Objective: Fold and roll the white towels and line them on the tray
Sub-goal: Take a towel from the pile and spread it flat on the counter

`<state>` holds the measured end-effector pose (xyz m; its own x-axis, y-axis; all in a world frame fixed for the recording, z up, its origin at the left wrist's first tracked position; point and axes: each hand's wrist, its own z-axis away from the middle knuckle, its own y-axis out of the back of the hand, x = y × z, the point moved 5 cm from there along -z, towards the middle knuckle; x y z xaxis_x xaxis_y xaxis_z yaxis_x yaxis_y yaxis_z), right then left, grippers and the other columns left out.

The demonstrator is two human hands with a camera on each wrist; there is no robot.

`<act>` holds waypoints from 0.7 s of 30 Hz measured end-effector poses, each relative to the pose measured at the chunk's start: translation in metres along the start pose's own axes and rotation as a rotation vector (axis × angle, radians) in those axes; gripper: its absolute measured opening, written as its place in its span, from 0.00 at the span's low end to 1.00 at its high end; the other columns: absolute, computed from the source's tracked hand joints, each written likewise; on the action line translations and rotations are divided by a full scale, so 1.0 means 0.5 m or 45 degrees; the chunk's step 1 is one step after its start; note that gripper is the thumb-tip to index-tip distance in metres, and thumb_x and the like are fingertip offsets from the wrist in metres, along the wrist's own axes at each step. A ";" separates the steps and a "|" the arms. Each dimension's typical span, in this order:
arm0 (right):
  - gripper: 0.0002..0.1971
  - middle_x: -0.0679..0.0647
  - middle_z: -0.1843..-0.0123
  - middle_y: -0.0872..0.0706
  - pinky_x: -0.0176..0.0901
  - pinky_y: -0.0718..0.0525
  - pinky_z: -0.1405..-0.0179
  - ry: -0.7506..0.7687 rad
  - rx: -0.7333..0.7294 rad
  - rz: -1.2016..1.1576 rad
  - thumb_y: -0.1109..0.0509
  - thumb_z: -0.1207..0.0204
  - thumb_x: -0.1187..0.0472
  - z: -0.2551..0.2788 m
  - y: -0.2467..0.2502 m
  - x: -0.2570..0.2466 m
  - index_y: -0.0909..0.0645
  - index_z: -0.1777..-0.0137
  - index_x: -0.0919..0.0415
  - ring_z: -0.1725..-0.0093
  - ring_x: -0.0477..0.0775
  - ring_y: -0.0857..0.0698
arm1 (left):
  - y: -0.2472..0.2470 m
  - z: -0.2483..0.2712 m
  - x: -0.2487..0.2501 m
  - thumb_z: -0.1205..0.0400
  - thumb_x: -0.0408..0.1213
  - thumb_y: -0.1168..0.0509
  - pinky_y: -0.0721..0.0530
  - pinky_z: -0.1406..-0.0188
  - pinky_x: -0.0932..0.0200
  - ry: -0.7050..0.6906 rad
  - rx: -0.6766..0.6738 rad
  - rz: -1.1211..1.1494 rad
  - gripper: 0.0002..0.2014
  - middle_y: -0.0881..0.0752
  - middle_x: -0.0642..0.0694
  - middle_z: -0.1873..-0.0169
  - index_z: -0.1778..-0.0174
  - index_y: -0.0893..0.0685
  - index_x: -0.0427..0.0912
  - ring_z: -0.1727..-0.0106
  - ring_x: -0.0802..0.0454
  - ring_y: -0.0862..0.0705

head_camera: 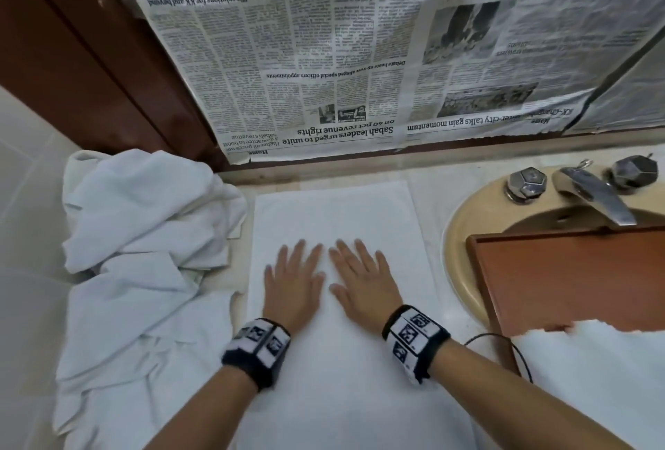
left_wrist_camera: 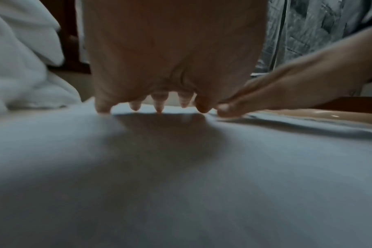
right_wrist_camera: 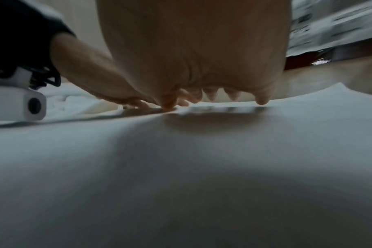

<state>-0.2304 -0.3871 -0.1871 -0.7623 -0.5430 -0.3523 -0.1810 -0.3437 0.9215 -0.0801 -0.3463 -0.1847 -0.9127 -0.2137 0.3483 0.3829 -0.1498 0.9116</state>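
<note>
— Where is the flat white rectangular towel [head_camera: 338, 233]?
— Centre of the frame, spread on the counter, left of the brown wooden tray [head_camera: 561, 280].
— And the hands?
— Left hand [head_camera: 293, 284] and right hand [head_camera: 363, 278] lie side by side on it, fingers straight, grasping nothing.

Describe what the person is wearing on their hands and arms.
Both hands are bare, without gloves or visible sleeves. Each wrist carries a black band with white panels printed with square black-and-white marker patterns. A white camera housing with a round dark lens sits under the left wrist.
</note>
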 end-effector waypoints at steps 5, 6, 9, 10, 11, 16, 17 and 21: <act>0.39 0.39 0.16 0.72 0.63 0.65 0.17 -0.075 -0.212 0.176 0.79 0.28 0.34 -0.028 -0.006 0.016 0.66 0.14 0.41 0.14 0.54 0.67 | -0.015 -0.012 -0.013 0.12 0.60 0.66 0.61 0.17 0.35 0.123 -0.112 -0.157 0.27 0.66 0.59 0.14 0.15 0.62 0.69 0.13 0.48 0.65; 0.37 0.39 0.16 0.73 0.63 0.65 0.17 -0.111 -0.230 0.184 0.78 0.26 0.34 -0.025 0.000 0.031 0.67 0.15 0.39 0.14 0.53 0.67 | -0.008 -0.014 -0.028 0.12 0.60 0.64 0.62 0.17 0.35 0.146 -0.134 -0.174 0.27 0.67 0.59 0.15 0.16 0.63 0.69 0.13 0.48 0.66; 0.30 0.40 0.17 0.74 0.62 0.65 0.17 -0.311 -0.230 0.154 0.66 0.16 0.35 -0.010 0.028 0.102 0.69 0.16 0.38 0.15 0.53 0.69 | 0.016 -0.016 -0.090 0.12 0.60 0.64 0.63 0.16 0.37 0.236 -0.202 -0.177 0.28 0.72 0.57 0.16 0.16 0.67 0.67 0.14 0.48 0.68; 0.31 0.42 0.16 0.74 0.62 0.64 0.16 -0.392 -0.223 0.151 0.64 0.15 0.35 -0.003 0.040 0.130 0.69 0.15 0.39 0.15 0.53 0.69 | 0.023 -0.016 -0.113 0.12 0.61 0.64 0.62 0.16 0.37 0.271 -0.219 -0.159 0.29 0.72 0.56 0.16 0.16 0.68 0.66 0.14 0.47 0.69; 0.32 0.45 0.15 0.73 0.62 0.62 0.16 -0.467 -0.205 0.147 0.63 0.14 0.36 0.002 0.053 0.156 0.68 0.15 0.42 0.14 0.54 0.67 | 0.032 -0.016 -0.132 0.12 0.61 0.64 0.60 0.15 0.37 0.313 -0.221 -0.137 0.30 0.72 0.54 0.16 0.16 0.68 0.65 0.14 0.46 0.68; 0.32 0.48 0.13 0.66 0.60 0.61 0.15 -0.458 -0.111 0.121 0.62 0.12 0.43 -0.025 0.093 0.160 0.61 0.13 0.54 0.13 0.54 0.63 | 0.071 -0.042 -0.129 0.14 0.61 0.62 0.51 0.17 0.34 0.338 -0.024 -0.081 0.33 0.61 0.53 0.13 0.12 0.57 0.57 0.12 0.43 0.59; 0.32 0.45 0.14 0.68 0.60 0.64 0.16 -0.349 -0.138 0.105 0.64 0.14 0.42 -0.041 0.088 0.133 0.62 0.13 0.51 0.13 0.53 0.65 | 0.070 -0.054 -0.105 0.18 0.63 0.67 0.53 0.17 0.34 0.245 -0.031 -0.118 0.35 0.61 0.55 0.13 0.13 0.58 0.60 0.12 0.44 0.60; 0.29 0.40 0.14 0.68 0.63 0.64 0.17 -0.123 -0.256 0.150 0.64 0.13 0.40 -0.106 0.050 0.060 0.64 0.14 0.42 0.14 0.52 0.65 | 0.039 -0.118 -0.009 0.20 0.65 0.72 0.56 0.17 0.31 0.030 -0.127 -0.175 0.33 0.62 0.59 0.13 0.15 0.58 0.69 0.13 0.44 0.63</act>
<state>-0.2248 -0.4527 -0.1831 -0.8283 -0.5160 -0.2181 0.0327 -0.4332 0.9007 -0.0598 -0.4055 -0.1813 -0.9543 -0.2070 0.2156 0.2682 -0.2743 0.9235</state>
